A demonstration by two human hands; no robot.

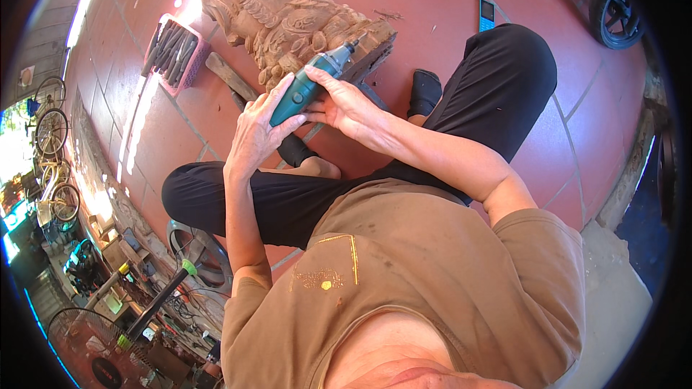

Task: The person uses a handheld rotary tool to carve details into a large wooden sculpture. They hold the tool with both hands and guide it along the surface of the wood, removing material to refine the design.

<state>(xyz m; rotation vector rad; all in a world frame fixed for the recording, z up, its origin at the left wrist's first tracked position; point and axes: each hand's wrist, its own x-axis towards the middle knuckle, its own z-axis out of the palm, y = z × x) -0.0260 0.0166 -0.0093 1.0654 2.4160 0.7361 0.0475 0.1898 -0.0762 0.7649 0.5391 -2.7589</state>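
Observation:
Between my two hands is a green rotary tool with a grey nose, its tip pointing up and to the right. My left hand grips its rear end, with the thumb along the near side. Around the middle of its body closes my right hand, thumb on top near the grey collar. Just beyond the tool lies a carved brown wooden sculpture with deep relief figures. The tool's tip overlaps the sculpture's near end in view; whether it touches the wood I cannot tell.
A pink basket of dark carving tools stands at the left, beside a wooden mallet. On the red tiled floor lies a blue mobile phone. A wheel is at far right; a fan stands lower left.

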